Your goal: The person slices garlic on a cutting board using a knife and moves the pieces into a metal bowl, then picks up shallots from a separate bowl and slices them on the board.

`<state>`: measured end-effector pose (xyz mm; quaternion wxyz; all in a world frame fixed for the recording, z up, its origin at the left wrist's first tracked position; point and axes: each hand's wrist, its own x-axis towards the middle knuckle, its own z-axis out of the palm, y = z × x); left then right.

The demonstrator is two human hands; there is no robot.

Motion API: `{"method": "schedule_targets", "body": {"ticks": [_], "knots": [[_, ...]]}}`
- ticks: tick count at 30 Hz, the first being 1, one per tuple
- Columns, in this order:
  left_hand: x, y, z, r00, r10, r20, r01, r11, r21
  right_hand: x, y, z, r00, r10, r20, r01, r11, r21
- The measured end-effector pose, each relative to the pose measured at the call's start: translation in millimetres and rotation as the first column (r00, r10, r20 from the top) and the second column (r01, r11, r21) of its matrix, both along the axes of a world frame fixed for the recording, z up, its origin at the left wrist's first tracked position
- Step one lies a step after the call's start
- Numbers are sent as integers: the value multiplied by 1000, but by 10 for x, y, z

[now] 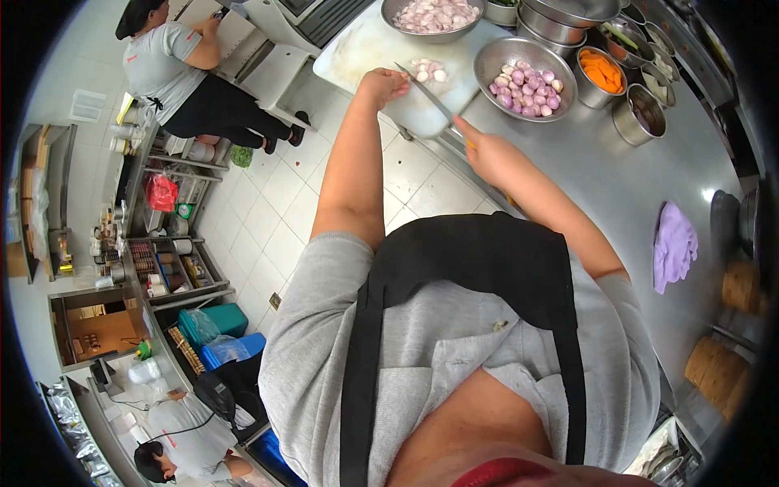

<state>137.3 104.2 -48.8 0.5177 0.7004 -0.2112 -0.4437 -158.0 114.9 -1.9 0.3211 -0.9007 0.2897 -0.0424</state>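
Observation:
My right hand [484, 152] grips a knife [432, 99], its blade slanting up and left over the white cutting board [347, 58]. Beside the knife's tip is my left hand [385, 88], fingers pinched together; whatever is between them is too small to make out. A few peeled shallots [429, 71] lie on the board just beyond the blade. To the right stands a metal bowl [484, 84] of purple-skinned shallots [529, 91]. Another metal bowl [434, 36], full of pale peeled shallots [430, 13], sits at the board's far edge.
On the steel counter [604, 183] stand a pot of cut carrots [601, 71], another metal pot [640, 115] and stacked pans [552, 32]. A purple cloth [675, 247] lies at right. One person [166, 65] stands at upper left, another [191, 438] at lower left.

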Motion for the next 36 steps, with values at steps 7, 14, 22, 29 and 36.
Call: {"method": "schedule_targets", "body": {"ticks": [7, 14, 22, 29, 36], "knots": [[36, 2, -25, 1000, 3, -2, -3, 1000, -3, 9, -22, 53, 1000, -10, -7, 10, 999, 39], [124, -23, -148, 999, -17, -27, 16, 999, -40, -295, 167, 260, 1000, -11, 27, 9, 998, 60], [85, -4, -103, 1000, -22, -2, 22, 1000, -20, -170, 113, 185, 1000, -1, -10, 1, 999, 34], [57, -23, -30, 1000, -17, -2, 17, 1000, -1, 186, -88, 5, 1000, 6, -27, -6, 1000, 12], [95, -17, 16, 998, -19, 67, 11, 993, 118, -130, -125, 63, 994, -96, 49, 78, 956, 283]]}}
